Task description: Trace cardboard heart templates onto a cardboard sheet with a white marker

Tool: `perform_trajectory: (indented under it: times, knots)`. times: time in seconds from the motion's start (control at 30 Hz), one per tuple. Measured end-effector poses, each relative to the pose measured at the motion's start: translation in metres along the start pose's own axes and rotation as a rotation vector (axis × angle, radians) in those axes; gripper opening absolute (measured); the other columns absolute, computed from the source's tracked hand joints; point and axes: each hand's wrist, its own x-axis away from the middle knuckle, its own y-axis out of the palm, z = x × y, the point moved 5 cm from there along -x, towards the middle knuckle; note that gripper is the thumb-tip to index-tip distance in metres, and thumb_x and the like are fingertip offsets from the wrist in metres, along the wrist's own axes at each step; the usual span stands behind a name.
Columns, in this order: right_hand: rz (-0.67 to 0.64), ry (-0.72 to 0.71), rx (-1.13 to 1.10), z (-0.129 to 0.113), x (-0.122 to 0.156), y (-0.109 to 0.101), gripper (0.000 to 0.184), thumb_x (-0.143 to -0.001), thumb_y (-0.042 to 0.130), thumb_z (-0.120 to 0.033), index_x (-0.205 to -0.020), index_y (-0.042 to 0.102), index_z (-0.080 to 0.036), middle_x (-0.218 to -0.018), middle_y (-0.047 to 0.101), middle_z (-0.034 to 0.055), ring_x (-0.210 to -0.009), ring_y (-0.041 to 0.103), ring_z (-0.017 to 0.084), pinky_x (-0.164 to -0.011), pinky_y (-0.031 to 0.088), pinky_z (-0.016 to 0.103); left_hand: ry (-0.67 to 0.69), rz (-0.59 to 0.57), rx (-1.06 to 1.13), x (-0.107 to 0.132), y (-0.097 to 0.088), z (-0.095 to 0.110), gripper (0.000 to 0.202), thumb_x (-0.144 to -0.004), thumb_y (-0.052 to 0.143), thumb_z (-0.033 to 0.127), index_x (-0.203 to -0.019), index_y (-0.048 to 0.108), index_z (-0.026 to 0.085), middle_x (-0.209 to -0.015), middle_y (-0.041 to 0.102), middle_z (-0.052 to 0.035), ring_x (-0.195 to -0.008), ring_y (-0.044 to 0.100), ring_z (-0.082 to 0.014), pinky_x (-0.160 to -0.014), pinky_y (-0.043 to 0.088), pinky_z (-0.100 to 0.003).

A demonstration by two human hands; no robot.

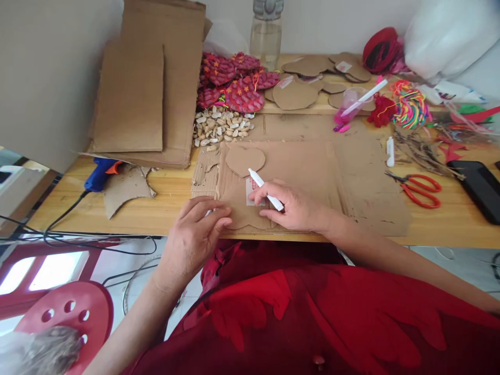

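Observation:
My right hand rests over the cardboard sheet, with a white marker pen between its fingers. The pen slants toward a heart-shaped cardboard cutout, one end overlapping its lower edge in view. At the sheet's near left edge, my left hand is curled, fingers bent toward the thumb. A small whitish bit shows by its fingers, too hidden to name. Under my right hand, a piece of clear tape with red print is stuck on cardboard.
Peanut shells, red decorated pieces and cardboard cutouts lie behind. Red-handled scissors and a black phone are right. A blue glue gun and stacked cardboard are left. A bottle stands at the back.

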Motion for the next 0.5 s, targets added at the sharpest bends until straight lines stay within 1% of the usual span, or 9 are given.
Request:
perform_trajectory:
  times: [0.03,0.1,0.17,0.23,0.3,0.4,0.43,0.5]
  knots:
    - [-0.002,0.005,0.003,0.0,0.0,0.0,0.03,-0.084,0.07,-0.01,-0.106,0.057,-0.026,-0.114,0.073,0.0039,-0.109,0.064,0.023,-0.096,0.05,0.04,0.008,0.017,0.001,-0.002,0.0,0.006,0.031,-0.101,0.055,0.019,-0.128,0.067,0.027,-0.12,0.07,-0.0075,-0.118,0.062,-0.0249,-0.105,0.054,-0.044]
    - [0.005,0.002,0.011,0.001,0.001,0.0,0.03,-0.085,0.07,-0.011,-0.108,0.058,-0.025,-0.11,0.072,0.0043,-0.105,0.063,0.023,-0.093,0.051,0.038,0.022,-0.012,0.009,-0.008,0.007,0.018,0.05,-0.1,0.044,0.007,-0.144,0.055,0.028,-0.131,0.066,-0.008,-0.124,0.06,-0.0226,-0.109,0.052,-0.043]
    - [0.028,-0.015,0.012,0.002,0.001,0.0,0.031,-0.085,0.071,-0.014,-0.111,0.058,-0.024,-0.109,0.071,0.0054,-0.102,0.063,0.022,-0.089,0.051,0.037,0.045,-0.092,0.004,-0.013,0.02,0.03,0.061,-0.098,0.043,0.003,-0.154,0.042,0.026,-0.14,0.061,-0.01,-0.131,0.057,-0.0232,-0.112,0.051,-0.043]
    - [0.05,-0.036,0.004,0.002,0.001,-0.001,0.034,-0.085,0.071,-0.015,-0.114,0.057,-0.024,-0.109,0.07,0.0061,-0.101,0.063,0.022,-0.087,0.051,0.036,0.061,-0.121,-0.06,-0.018,0.033,0.039,0.066,-0.097,0.046,0.005,-0.159,0.031,0.019,-0.142,0.06,-0.0141,-0.133,0.056,-0.0262,-0.111,0.052,-0.043]
    - [0.051,-0.04,0.0,0.001,0.001,-0.001,0.036,-0.084,0.072,-0.013,-0.114,0.056,-0.024,-0.108,0.07,0.0057,-0.098,0.063,0.022,-0.085,0.051,0.035,0.038,-0.136,-0.168,-0.022,0.042,0.042,0.072,-0.098,0.048,0.008,-0.163,0.018,0.016,-0.141,0.061,-0.0167,-0.131,0.058,-0.0284,-0.105,0.057,-0.043]
    - [0.062,-0.03,0.008,0.0,0.0,-0.002,0.033,-0.082,0.071,-0.011,-0.108,0.057,-0.025,-0.102,0.069,0.0039,-0.092,0.063,0.02,-0.08,0.051,0.033,-0.012,-0.197,-0.305,-0.024,0.05,0.042,0.081,-0.099,0.047,0.011,-0.165,0.0,0.017,-0.137,0.065,-0.0172,-0.128,0.061,-0.028,-0.089,0.062,-0.036]
    - [0.074,-0.029,0.005,-0.001,0.001,-0.003,0.03,-0.082,0.071,-0.011,-0.105,0.058,-0.025,-0.099,0.069,0.0031,-0.088,0.063,0.019,-0.078,0.051,0.032,-0.024,-0.218,-0.332,-0.024,0.051,0.041,0.082,-0.099,0.046,0.011,-0.165,-0.003,0.017,-0.135,0.065,-0.0169,-0.128,0.062,-0.0272,-0.085,0.063,-0.032]
    - [0.093,-0.019,-0.021,-0.001,0.002,-0.004,0.023,-0.083,0.07,-0.012,-0.098,0.058,-0.024,-0.094,0.068,0.0014,-0.083,0.063,0.017,-0.076,0.051,0.031,-0.039,-0.248,-0.362,-0.025,0.05,0.041,0.079,-0.099,0.045,0.011,-0.165,0.002,0.016,-0.135,0.066,-0.0166,-0.129,0.061,-0.0257,-0.079,0.063,-0.028]
